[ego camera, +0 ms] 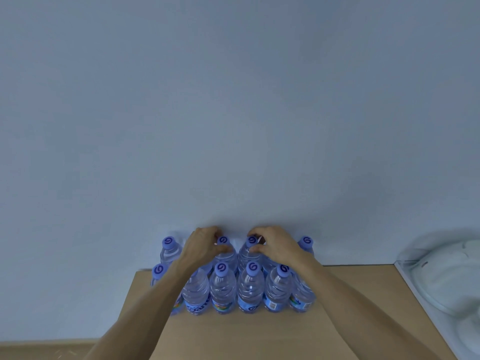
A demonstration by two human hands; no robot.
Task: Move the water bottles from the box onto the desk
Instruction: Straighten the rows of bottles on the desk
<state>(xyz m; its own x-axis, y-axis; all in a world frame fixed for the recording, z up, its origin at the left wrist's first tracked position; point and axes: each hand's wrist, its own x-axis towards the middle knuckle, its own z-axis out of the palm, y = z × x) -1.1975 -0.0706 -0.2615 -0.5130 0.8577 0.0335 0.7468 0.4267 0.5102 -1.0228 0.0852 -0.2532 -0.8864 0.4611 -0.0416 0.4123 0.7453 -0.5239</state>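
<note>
My left hand (201, 245) and right hand (272, 244) each pinch the neck of a back-row water bottle (225, 252) standing on the desk (350, 287) (box out of view), so next I'd let go.

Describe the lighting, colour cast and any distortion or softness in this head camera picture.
Head view: dim, flat light with a cold blue cast over the wall; faint soft shadow behind the left hand and right hand; wide-angle bending at the desk edges; the bottles look slightly soft.
</note>
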